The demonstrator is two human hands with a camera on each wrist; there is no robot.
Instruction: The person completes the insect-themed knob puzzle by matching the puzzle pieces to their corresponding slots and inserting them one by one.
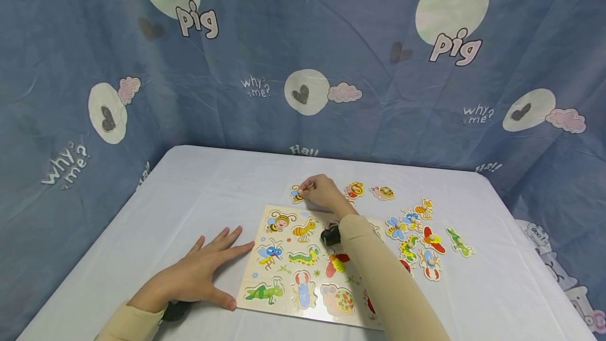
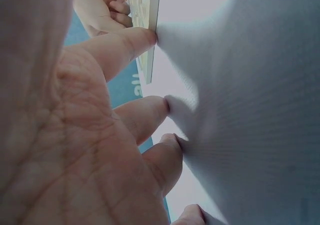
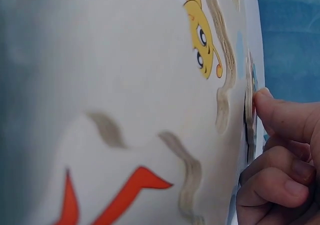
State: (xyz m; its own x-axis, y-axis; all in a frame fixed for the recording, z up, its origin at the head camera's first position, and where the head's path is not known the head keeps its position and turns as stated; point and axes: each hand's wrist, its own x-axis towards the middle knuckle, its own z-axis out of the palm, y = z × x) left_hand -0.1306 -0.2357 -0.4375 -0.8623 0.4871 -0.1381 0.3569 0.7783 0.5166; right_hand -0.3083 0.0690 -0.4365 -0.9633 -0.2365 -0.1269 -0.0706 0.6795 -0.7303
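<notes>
A wooden insect puzzle board (image 1: pixel 284 272) lies on the white table, with pictured insects in its recesses. My left hand (image 1: pixel 199 272) is spread on the table, with thumb and forefinger touching the board's left edge; in the left wrist view, a fingertip (image 2: pixel 150 36) meets that edge. Just beyond the board's far edge, my right hand (image 1: pixel 323 192) pinches a bee puzzle piece (image 1: pixel 295 194). In the right wrist view, the thumb (image 3: pixel 275 112) presses on the thin wooden piece (image 3: pixel 249 110). My right forearm hides part of the board.
Several loose insect pieces, among them a blue-winged one (image 1: pixel 395 228) and a grasshopper (image 1: pixel 459 242), lie right of the board. A butterfly-like piece (image 1: pixel 354 190) and a snail-like piece (image 1: pixel 382 192) lie beyond it. A blue printed curtain (image 1: pixel 246 130) hangs behind the table.
</notes>
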